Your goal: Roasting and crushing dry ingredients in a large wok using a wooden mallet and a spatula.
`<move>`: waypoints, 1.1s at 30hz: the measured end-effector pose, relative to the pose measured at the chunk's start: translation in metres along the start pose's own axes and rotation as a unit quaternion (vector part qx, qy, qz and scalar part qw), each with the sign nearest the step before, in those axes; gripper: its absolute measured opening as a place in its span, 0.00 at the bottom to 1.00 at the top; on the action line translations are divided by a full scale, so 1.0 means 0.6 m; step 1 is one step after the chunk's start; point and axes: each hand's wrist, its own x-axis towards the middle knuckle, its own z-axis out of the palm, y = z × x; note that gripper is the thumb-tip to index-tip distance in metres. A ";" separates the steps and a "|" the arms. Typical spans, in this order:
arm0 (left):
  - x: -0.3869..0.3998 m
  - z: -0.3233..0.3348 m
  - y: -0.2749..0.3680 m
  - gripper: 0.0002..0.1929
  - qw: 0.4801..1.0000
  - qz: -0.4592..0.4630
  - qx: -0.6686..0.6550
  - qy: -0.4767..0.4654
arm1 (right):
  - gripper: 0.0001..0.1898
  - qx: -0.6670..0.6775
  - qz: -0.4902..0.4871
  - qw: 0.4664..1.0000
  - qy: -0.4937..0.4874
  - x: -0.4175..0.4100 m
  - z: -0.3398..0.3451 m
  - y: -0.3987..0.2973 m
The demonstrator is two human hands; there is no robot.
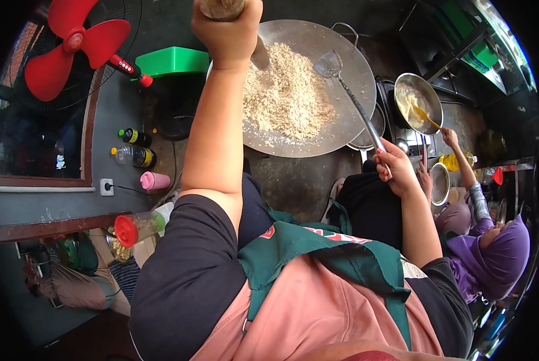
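Observation:
In front of me is a large, shallow metal wok (pixel 353 113) with a heap of pale, coarse crumbs (pixel 287 94) in it. My left hand (pixel 226 40) is wrapped around a thick wooden pestle (pixel 261 55). The pestle slants down into the upper left side of the heap, where the crumbs hide its tip. Near the wok's lower right rim, my right hand (pixel 398 167) grips the handle of a long metal wok spatula (pixel 359 103). Its flat blade lies inside the wok, just right of the crumbs.
At right, a co-worker (pixel 490 261) stirs a frying pan (pixel 434 94) with a yellow spatula (pixel 425 116). A red-bladed fan (pixel 75 41) and a green plastic tub (pixel 172 62) stand at upper left. Dark-liquid bottles (pixel 144 156), a pink tumbler (pixel 155 180) and a red-lidded jar (pixel 138 227) are on the left.

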 end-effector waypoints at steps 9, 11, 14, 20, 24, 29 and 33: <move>-0.002 0.010 0.036 0.08 0.999 0.052 0.006 0.002 | 0.20 0.009 0.011 1.000 -0.005 -0.001 -0.003 0.006; -0.022 -0.018 -0.040 0.10 0.999 -0.017 -0.029 -0.008 | 0.21 -0.002 0.003 1.000 -0.007 0.000 0.008 0.002; -0.092 -0.027 -0.097 0.10 0.997 0.000 0.071 -0.002 | 0.22 -0.005 -0.004 1.000 -0.018 0.015 0.007 0.008; -0.001 -0.002 0.008 0.11 0.996 0.013 -0.084 -0.034 | 0.23 -0.003 -0.005 1.000 -0.007 0.004 0.007 0.006; -0.103 -0.018 -0.068 0.11 0.998 -0.009 0.061 -0.007 | 0.22 -0.018 0.005 1.000 -0.013 0.022 0.010 0.017; -0.018 -0.001 0.003 0.09 0.994 -0.013 -0.047 -0.100 | 0.19 0.000 0.007 1.000 0.000 0.016 0.008 0.014; -0.038 -0.015 -0.044 0.10 0.998 -0.030 0.002 -0.048 | 0.19 -0.026 0.002 1.000 0.006 0.014 0.022 0.007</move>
